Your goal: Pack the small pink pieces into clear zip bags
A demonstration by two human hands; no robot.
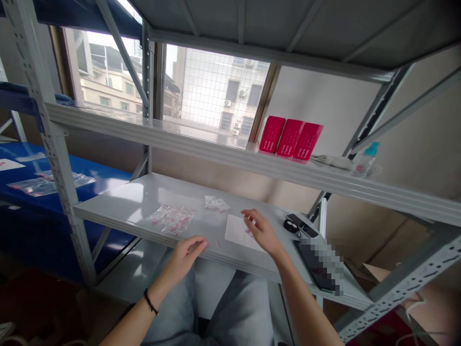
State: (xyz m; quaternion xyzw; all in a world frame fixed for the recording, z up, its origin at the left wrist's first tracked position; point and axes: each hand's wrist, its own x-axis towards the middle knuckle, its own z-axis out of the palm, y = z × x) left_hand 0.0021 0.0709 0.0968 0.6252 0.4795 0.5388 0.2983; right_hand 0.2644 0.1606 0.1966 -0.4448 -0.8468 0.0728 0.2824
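Observation:
My left hand is at the front edge of the grey metal shelf, its thumb and fingertips close together. Whatever may be between them is too small or clear to make out. A thin clear strip lies just right of those fingertips. Above a white sheet of paper hovers my right hand, fingers bent and slightly apart, with nothing visible in them. Small pink-red pieces on the sheet are partly covered by this hand. Clear plastic bags with pink-red bits lie to the left, and a smaller clear bag pile lies behind.
At the right of the shelf are a dark phone-like device, a black coiled cable and a dark flat case. The upper shelf carries red boxes and a spray bottle. A blue table holds more bags.

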